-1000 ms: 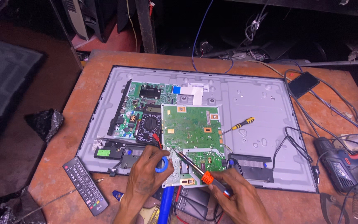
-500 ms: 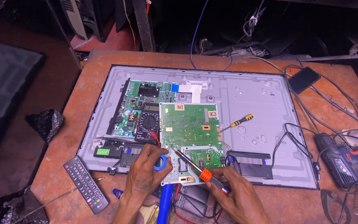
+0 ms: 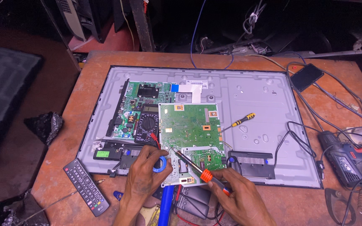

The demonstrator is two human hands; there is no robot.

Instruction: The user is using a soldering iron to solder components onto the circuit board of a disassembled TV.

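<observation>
Green circuit board (image 3: pixel 191 129) lies loose on top of the grey metal back of an opened flat screen (image 3: pixel 256 104), which covers most of my worn wooden counter (image 3: pixel 89 88). From the head camera I see my right hand (image 3: pixel 241 196) at the near edge, its fingers (image 3: pixel 225 175) closed round the orange-collared handle of a soldering iron (image 3: pixel 193 165); the dark shaft runs up and left, and the tip rests at the lower left part of the board. My left hand (image 3: pixel 145 178) sits just beside it, fingers curled around a small blue roll (image 3: pixel 160 164) at the board's near left corner, though I cannot tell how tightly they grip it. Touching the board's left edge is a black multimeter (image 3: pixel 147 127), lying over a second green board (image 3: pixel 137 106) fixed in the panel. A yellow-and-black screwdriver (image 3: pixel 239 121) lies on the bare metal just right of the loose board. Near the front left of the counter is a black remote control (image 3: pixel 86 191), well apart from my hands. Far right, a dark power drill (image 3: pixel 348 157) lies among tangled cables, and a dark phone (image 3: pixel 306 76) rests near the back right corner. A black speaker box (image 3: pixel 252 164) sits in the panel just above my right hand.
</observation>
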